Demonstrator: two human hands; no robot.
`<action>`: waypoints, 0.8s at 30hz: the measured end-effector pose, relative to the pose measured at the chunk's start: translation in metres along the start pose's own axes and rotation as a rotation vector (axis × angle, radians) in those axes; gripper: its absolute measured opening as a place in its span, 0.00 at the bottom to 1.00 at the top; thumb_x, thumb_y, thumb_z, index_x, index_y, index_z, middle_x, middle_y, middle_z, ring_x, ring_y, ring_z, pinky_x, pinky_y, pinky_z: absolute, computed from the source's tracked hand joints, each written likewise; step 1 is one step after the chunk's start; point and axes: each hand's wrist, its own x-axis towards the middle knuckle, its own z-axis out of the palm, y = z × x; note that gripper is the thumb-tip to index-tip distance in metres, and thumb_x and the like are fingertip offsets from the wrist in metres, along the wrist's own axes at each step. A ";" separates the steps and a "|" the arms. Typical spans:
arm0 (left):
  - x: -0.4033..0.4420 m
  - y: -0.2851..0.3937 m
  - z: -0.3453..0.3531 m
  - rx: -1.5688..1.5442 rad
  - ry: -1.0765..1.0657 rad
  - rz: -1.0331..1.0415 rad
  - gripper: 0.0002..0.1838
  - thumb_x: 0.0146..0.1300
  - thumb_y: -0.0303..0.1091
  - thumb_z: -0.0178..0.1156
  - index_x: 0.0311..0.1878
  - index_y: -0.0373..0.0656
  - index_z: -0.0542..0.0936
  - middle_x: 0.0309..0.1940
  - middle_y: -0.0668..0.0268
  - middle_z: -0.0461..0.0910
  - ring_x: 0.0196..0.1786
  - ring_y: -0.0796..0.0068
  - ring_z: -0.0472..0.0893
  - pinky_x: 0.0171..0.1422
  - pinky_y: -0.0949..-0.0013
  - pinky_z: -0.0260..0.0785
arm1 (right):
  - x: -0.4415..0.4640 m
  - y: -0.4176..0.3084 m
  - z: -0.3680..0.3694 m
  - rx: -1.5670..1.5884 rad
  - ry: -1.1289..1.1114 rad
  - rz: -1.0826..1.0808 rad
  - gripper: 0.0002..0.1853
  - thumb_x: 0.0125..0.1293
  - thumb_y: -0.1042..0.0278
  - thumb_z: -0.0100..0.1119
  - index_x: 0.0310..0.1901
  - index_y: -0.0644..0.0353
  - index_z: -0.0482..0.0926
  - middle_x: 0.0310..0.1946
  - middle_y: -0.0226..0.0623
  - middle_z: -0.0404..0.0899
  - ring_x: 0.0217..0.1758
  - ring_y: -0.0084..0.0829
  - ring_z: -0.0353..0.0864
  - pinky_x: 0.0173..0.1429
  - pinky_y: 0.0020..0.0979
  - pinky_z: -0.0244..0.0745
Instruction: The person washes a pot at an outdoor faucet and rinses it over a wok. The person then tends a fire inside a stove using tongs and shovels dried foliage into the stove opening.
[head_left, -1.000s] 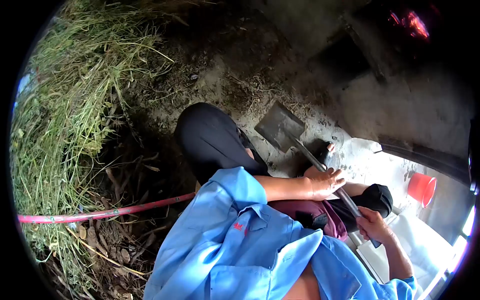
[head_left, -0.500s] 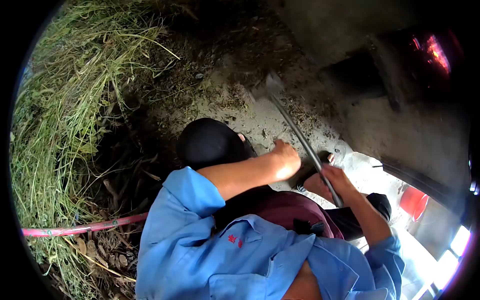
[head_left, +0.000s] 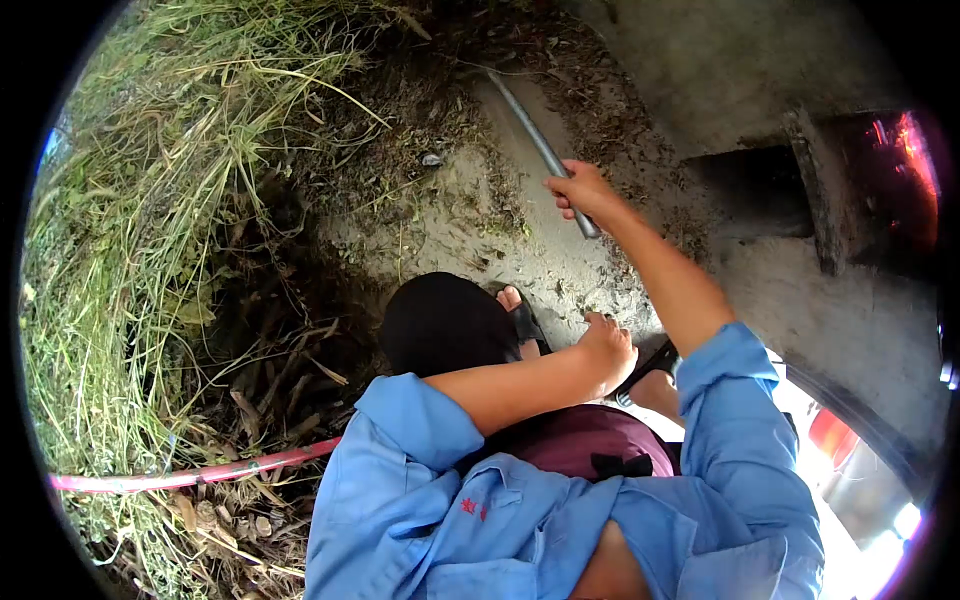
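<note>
My right hand (head_left: 583, 192) is wrapped round the grey metal handle (head_left: 535, 130) of the shovel, close to its near end. The handle slants up and left across the floor, and its far end meets dark debris, where the blade cannot be made out. My left hand (head_left: 607, 355) is curled closed above my feet, beside my dark-clad knee (head_left: 450, 325), apart from the handle, with nothing visible in it.
Green cut plants (head_left: 150, 220) are heaped at the left, with sticks and a pink-red pole (head_left: 200, 476) below. A dark opening (head_left: 755, 190) and a red glow (head_left: 912, 165) are at the upper right. A red container (head_left: 832, 437) stands lower right.
The shovel has moved up and left, away from my body, with my right hand on it. My left hand, on the handle a second ago, has let go and closed. The view has shifted slightly.
</note>
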 end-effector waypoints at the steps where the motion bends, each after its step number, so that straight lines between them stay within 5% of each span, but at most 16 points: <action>1: 0.003 0.000 0.001 -0.035 -0.014 -0.015 0.12 0.52 0.36 0.48 0.38 0.44 0.74 0.34 0.63 0.74 0.39 0.66 0.74 0.39 0.57 0.62 | 0.000 -0.002 0.004 -0.025 0.035 -0.017 0.09 0.56 0.72 0.51 0.38 0.63 0.66 0.17 0.27 0.63 0.15 0.15 0.62 0.14 0.19 0.58; 8: -0.004 -0.015 -0.033 -0.080 -0.099 0.063 0.10 0.53 0.34 0.48 0.36 0.43 0.74 0.33 0.62 0.74 0.38 0.67 0.75 0.37 0.63 0.64 | -0.046 0.040 -0.012 0.002 -0.001 -0.077 0.15 0.53 0.73 0.52 0.44 0.66 0.67 0.15 0.28 0.65 0.13 0.17 0.63 0.14 0.22 0.61; 10: -0.002 -0.014 -0.021 -0.130 0.019 0.069 0.10 0.50 0.33 0.50 0.35 0.43 0.75 0.32 0.60 0.75 0.37 0.65 0.76 0.37 0.62 0.66 | -0.082 0.043 -0.017 0.007 0.027 -0.065 0.15 0.52 0.72 0.52 0.43 0.65 0.68 0.15 0.29 0.66 0.13 0.17 0.63 0.14 0.22 0.60; 14: -0.007 -0.016 -0.054 -0.148 -0.254 0.050 0.11 0.44 0.27 0.53 0.34 0.39 0.77 0.34 0.57 0.77 0.38 0.63 0.77 0.40 0.67 0.70 | -0.136 0.063 -0.025 -0.257 0.139 -0.141 0.15 0.52 0.70 0.52 0.43 0.63 0.69 0.14 0.28 0.67 0.14 0.17 0.65 0.14 0.22 0.60; 16: -0.006 -0.021 -0.036 -0.285 -0.096 0.016 0.09 0.44 0.27 0.53 0.30 0.40 0.78 0.30 0.59 0.78 0.36 0.64 0.78 0.39 0.66 0.70 | -0.165 0.071 -0.026 -0.272 0.170 -0.137 0.14 0.53 0.69 0.51 0.41 0.64 0.69 0.13 0.27 0.65 0.12 0.16 0.63 0.13 0.21 0.59; 21: -0.001 -0.026 -0.038 -0.095 -0.399 -0.088 0.10 0.42 0.28 0.55 0.31 0.41 0.79 0.33 0.60 0.78 0.37 0.66 0.78 0.38 0.67 0.70 | -0.242 0.068 -0.024 0.008 0.140 0.041 0.12 0.55 0.73 0.49 0.42 0.63 0.67 0.12 0.26 0.63 0.11 0.15 0.60 0.13 0.19 0.58; 24: -0.004 -0.033 -0.037 -0.052 -0.460 -0.037 0.10 0.43 0.29 0.55 0.31 0.39 0.78 0.33 0.58 0.77 0.36 0.63 0.77 0.39 0.65 0.70 | -0.284 0.077 -0.026 -0.096 0.197 -0.024 0.15 0.55 0.74 0.49 0.46 0.63 0.66 0.12 0.26 0.62 0.12 0.15 0.60 0.13 0.19 0.57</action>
